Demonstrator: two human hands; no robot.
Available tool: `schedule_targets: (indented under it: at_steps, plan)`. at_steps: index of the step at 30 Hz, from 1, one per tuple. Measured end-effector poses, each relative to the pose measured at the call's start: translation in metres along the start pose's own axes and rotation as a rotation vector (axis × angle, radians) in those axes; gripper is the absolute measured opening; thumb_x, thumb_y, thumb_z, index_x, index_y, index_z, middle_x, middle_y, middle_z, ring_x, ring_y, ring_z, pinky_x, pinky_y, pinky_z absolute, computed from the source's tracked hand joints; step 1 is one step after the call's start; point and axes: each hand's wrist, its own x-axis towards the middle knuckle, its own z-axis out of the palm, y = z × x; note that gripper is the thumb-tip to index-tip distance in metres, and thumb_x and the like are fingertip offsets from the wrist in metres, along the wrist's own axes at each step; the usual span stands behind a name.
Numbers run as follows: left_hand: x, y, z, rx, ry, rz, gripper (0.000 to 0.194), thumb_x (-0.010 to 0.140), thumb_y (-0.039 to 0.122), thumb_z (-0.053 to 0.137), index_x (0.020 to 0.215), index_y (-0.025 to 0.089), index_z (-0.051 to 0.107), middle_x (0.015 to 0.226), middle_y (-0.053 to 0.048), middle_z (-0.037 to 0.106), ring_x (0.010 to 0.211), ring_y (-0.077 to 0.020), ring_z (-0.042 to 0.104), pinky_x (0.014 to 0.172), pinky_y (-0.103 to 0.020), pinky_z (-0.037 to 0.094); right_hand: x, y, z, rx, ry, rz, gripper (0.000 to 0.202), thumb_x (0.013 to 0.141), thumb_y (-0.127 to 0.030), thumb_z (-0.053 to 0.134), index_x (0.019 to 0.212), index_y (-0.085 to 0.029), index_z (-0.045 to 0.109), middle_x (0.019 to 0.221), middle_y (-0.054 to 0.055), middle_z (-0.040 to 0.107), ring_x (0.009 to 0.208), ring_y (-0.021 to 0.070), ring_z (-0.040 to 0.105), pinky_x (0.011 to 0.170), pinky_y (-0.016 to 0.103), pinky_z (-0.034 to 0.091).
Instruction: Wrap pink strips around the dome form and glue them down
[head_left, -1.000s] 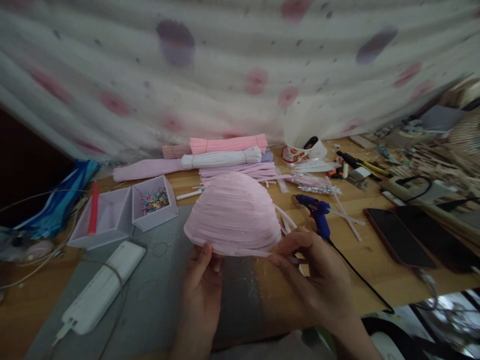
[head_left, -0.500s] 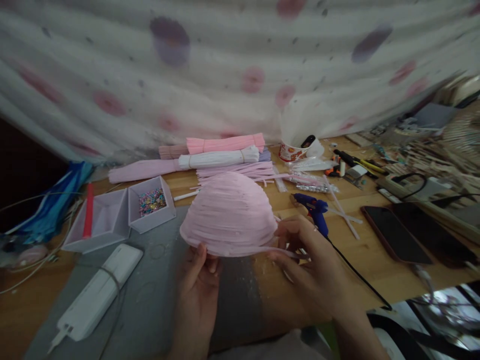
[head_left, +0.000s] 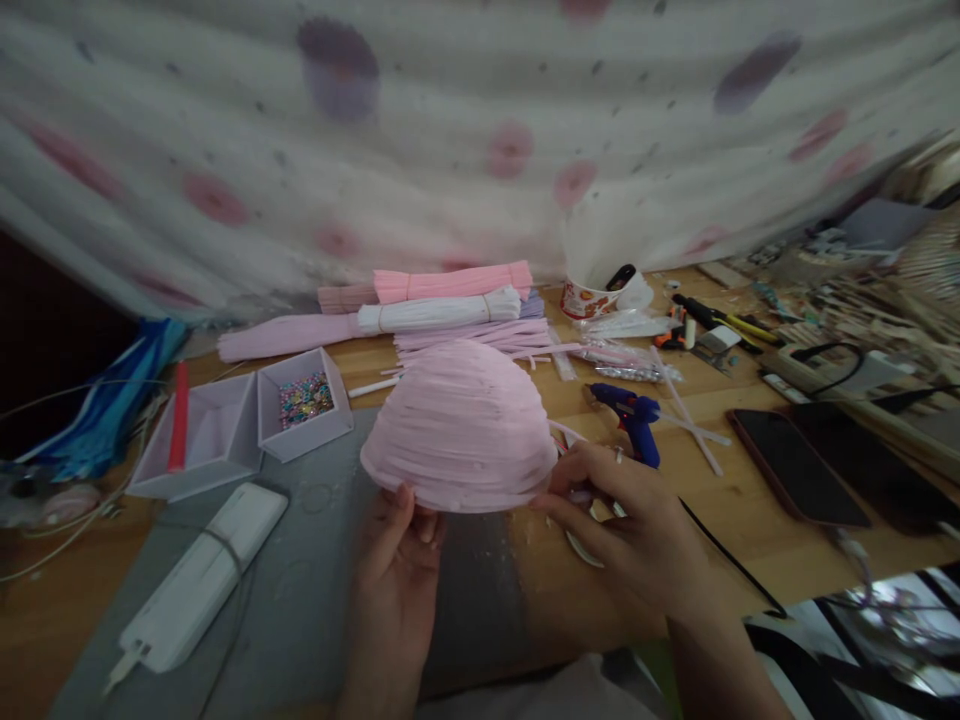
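A pale pink dome (head_left: 461, 425) made of layered fuzzy strips is held up over the grey mat. My left hand (head_left: 397, 560) grips its lower left rim, thumb in front and fingers curled beneath. At the lower right rim, my right hand (head_left: 615, 520) pinches the edge between thumb and fingers. The strip end there is mostly hidden by those fingers. A blue glue gun (head_left: 634, 415) lies just beyond my right hand.
Bundles of pink (head_left: 450, 283) and white strips (head_left: 439, 312) lie behind the dome. Left are a bead box (head_left: 304, 405), a box with a red stick (head_left: 178, 420) and a white power strip (head_left: 202, 580). Phones (head_left: 799, 465) and pliers (head_left: 750, 328) are right.
My right hand has closed in at the dome's right rim, and the loose strip that stuck out to the right now lies along the edge. My left hand keeps its grip.
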Motion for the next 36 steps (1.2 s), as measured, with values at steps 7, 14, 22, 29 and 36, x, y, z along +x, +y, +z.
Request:
schedule_targets:
  at_steps: [7,14,22,29,36]
  plan:
    - [0.002,-0.002,-0.003,0.008,-0.058,-0.002,0.031,0.049,0.025,0.097,0.069,0.018,0.075,0.058,0.004,0.064,0.049,-0.007,0.052,0.054,-0.021,0.051,0.004,0.004,-0.006,-0.016,-0.014,-0.106,0.016,0.091,-0.022,0.07,0.079,-0.02,0.059,0.073,0.001,0.062,0.069,0.0159,0.058,0.06,0.028,0.042]
    - [0.004,0.0,-0.005,-0.009,-0.051,-0.021,0.031,0.047,0.025,0.098,0.067,0.018,0.075,0.057,0.004,0.064,0.048,-0.0067,0.053,0.052,-0.02,0.05,0.006,0.006,-0.008,-0.039,-0.067,-0.127,0.013,0.092,-0.021,0.069,0.082,-0.018,0.061,0.075,0.001,0.062,0.071,0.0162,0.056,0.062,0.03,0.041]
    - [-0.003,-0.002,0.004,-0.03,0.045,-0.009,0.043,0.036,0.024,0.1,0.069,0.016,0.075,0.064,0.003,0.07,0.054,-0.0081,0.06,0.055,-0.021,0.054,0.009,0.003,-0.009,-0.062,-0.085,-0.121,0.014,0.095,-0.021,0.065,0.082,-0.017,0.061,0.075,0.001,0.061,0.073,0.016,0.057,0.063,0.029,0.041]
    - [-0.003,-0.003,0.007,-0.041,0.06,-0.027,0.042,0.034,0.022,0.1,0.064,0.016,0.072,0.057,0.006,0.065,0.047,-0.0057,0.053,0.05,-0.02,0.052,0.007,0.003,-0.013,-0.087,-0.092,-0.073,0.014,0.097,-0.027,0.062,0.086,-0.019,0.063,0.078,0.001,0.065,0.074,0.0154,0.062,0.066,0.027,0.044]
    - [-0.002,-0.001,0.007,-0.043,0.075,-0.018,0.044,0.031,0.024,0.101,0.064,0.017,0.073,0.058,0.005,0.067,0.046,-0.006,0.053,0.048,-0.02,0.05,0.002,0.007,-0.015,-0.109,-0.093,0.032,0.015,0.097,-0.031,0.061,0.086,-0.021,0.061,0.071,-0.002,0.065,0.062,0.0134,0.06,0.056,0.025,0.043]
